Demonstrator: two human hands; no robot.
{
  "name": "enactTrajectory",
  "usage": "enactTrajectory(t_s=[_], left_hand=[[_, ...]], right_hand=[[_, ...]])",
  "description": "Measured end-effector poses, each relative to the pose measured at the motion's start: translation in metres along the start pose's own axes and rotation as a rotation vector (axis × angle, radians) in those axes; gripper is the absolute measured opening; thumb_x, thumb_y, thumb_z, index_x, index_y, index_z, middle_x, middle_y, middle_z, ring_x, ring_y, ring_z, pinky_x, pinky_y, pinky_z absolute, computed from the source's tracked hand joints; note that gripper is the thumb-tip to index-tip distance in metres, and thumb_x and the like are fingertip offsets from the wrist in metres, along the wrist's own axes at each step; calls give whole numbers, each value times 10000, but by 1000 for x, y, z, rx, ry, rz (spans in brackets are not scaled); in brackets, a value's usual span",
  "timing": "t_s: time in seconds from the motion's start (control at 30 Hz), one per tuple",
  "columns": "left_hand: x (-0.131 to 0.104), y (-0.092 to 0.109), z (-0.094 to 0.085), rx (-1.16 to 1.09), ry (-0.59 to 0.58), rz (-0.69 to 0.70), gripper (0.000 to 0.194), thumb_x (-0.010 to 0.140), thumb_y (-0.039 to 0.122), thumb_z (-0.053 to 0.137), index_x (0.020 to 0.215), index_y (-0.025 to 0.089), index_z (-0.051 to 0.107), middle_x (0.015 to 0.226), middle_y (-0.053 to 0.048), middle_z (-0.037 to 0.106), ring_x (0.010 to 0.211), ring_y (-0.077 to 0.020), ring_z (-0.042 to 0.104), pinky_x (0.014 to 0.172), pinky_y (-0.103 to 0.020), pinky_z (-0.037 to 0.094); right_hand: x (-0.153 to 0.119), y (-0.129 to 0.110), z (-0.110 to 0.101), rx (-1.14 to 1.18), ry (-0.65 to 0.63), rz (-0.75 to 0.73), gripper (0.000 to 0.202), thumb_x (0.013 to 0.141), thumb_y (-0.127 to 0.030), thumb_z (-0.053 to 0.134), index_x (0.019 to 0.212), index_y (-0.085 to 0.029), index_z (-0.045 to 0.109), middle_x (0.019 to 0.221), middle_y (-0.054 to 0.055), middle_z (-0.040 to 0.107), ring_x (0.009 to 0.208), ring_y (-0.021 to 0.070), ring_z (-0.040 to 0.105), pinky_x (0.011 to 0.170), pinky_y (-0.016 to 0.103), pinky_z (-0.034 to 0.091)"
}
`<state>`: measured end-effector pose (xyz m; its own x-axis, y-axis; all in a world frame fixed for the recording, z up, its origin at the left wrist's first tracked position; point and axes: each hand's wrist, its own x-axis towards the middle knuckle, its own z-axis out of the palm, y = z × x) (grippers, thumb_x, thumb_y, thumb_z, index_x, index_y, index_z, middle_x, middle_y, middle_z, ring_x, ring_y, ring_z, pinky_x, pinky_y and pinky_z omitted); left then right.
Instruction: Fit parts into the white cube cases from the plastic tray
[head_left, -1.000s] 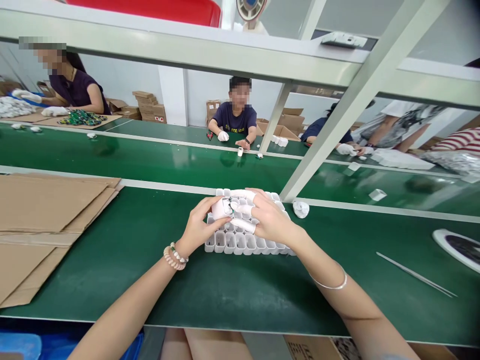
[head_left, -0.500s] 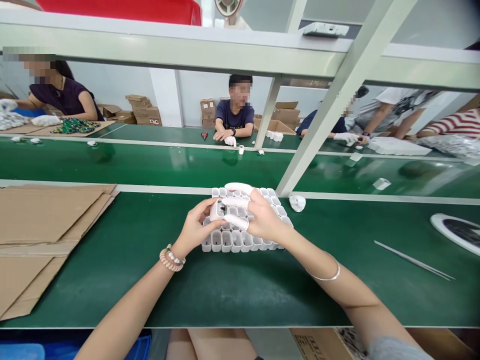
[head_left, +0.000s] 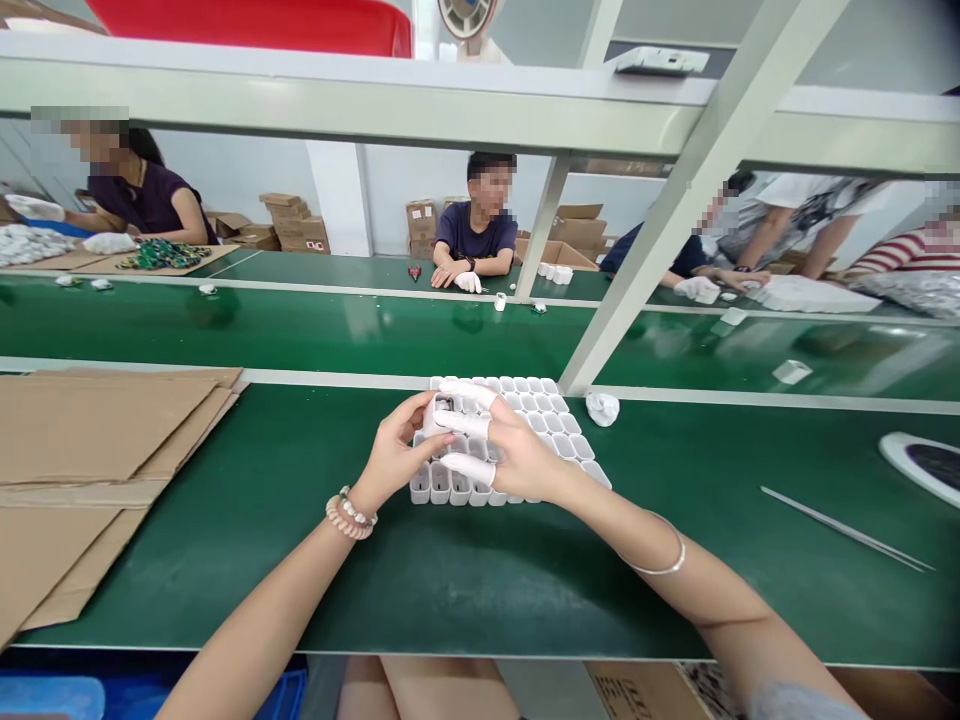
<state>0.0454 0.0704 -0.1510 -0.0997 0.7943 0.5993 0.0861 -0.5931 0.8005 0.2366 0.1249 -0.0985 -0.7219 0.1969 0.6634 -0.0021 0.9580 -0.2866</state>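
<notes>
My left hand (head_left: pixel 397 445) pinches a small white square cup (head_left: pixel 433 415) between thumb and fingers, its opening showing something dark inside. Across from it, my right hand (head_left: pixel 499 440), with white covers on three fingers, reaches to the cup; the upper fingertips are at its rim and the fingers are spread. Whether they hold a small part is hidden. Under both hands stand rows of white cups (head_left: pixel 562 446), packed side by side on the green table (head_left: pixel 480 580).
Flat cardboard (head_left: pixel 82 425) lies at the left. Tweezers (head_left: pixel 844 527) and a white-rimmed round object (head_left: pixel 926 468) lie at the right. A crumpled white item (head_left: pixel 602 408) sits by a slanted post (head_left: pixel 675 210). People work across the green belt (head_left: pixel 330 325).
My right hand's covered fingers have spread wider, and the lowest one has dropped away from the cup. The white pieces on the belt have shifted right in the view. My left hand still holds the cup.
</notes>
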Motion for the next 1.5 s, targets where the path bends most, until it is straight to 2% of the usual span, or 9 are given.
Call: enactTrajectory(t_s=[0.17, 0.33, 0.63, 0.73, 1.0, 1.2, 1.3, 1.37, 1.5], left_hand=[[1, -3, -1, 24, 13, -15, 496, 809, 263, 788, 1268, 193, 613, 1223, -117, 675, 1086, -240, 671, 927, -364, 578], [-1, -4, -1, 35, -17, -39, 495, 823, 270, 775, 1281, 187, 607, 1230, -123, 673, 1085, -241, 670, 917, -357, 575], [0, 1, 2, 35, -25, -75, 530, 771, 328, 822, 1243, 171, 636, 1226, -140, 686, 1083, -269, 681, 940, -403, 581], [-1, -1, 1, 6, -22, -94, 550, 774, 325, 820, 1264, 173, 622, 1234, -137, 688, 1101, -269, 679, 957, -411, 575], [0, 0, -3, 39, -40, -64, 509, 815, 340, 780, 1266, 177, 610, 1234, -138, 681, 1105, -259, 671, 942, -386, 566], [8, -5, -13, 270, 7, -38, 493, 806, 365, 780, 1235, 186, 617, 1245, -120, 653, 1135, -244, 626, 979, -384, 510], [13, -16, -23, 360, 86, -79, 474, 784, 393, 782, 1171, 179, 611, 1176, -105, 657, 1039, -219, 637, 881, -345, 520], [16, -26, -32, 374, 146, -121, 490, 751, 414, 792, 1129, 173, 593, 1122, -99, 660, 997, -215, 646, 835, -329, 524], [25, -47, -53, 382, 278, -261, 592, 653, 416, 832, 1117, 163, 565, 1085, -100, 673, 996, -229, 661, 895, -364, 530]], right_hand=[[3, 4, -7, -72, 59, 48, 504, 947, -348, 634, 1435, -371, 510, 1461, 91, 473, 1343, 285, 489, 1066, 526, 489], [4, 12, -8, -315, 42, -69, 444, 940, -399, 633, 1369, -299, 577, 1424, 142, 488, 1330, 329, 472, 1073, 612, 433], [10, 10, -12, -513, -189, -115, 314, 933, -493, 607, 1040, -219, 718, 1369, 163, 556, 1370, 359, 421, 1167, 678, 286], [10, 10, -14, -484, -196, -92, 340, 947, -498, 583, 1047, -200, 713, 1376, 175, 540, 1373, 359, 422, 1155, 684, 304], [7, 9, -14, -300, -44, -3, 479, 968, -495, 552, 1382, -253, 532, 1386, 154, 533, 1342, 319, 479, 1108, 601, 412], [11, 5, -58, -329, 182, 57, 394, 979, -377, 550, 1359, -271, 550, 1349, 119, 585, 1295, 293, 538, 1061, 539, 474], [-8, 25, -88, -401, 263, 130, 311, 967, -328, 565, 1264, -255, 619, 1264, 109, 643, 1231, 284, 586, 1042, 522, 488], [-36, 49, -105, -465, 271, 232, 287, 949, -296, 572, 1214, -220, 651, 1219, 118, 667, 1188, 285, 610, 1022, 505, 499], [-111, 101, -124, -595, 211, 654, 374, 847, -128, 552, 1199, -93, 673, 1168, 188, 676, 1168, 327, 611, 991, 473, 504]])
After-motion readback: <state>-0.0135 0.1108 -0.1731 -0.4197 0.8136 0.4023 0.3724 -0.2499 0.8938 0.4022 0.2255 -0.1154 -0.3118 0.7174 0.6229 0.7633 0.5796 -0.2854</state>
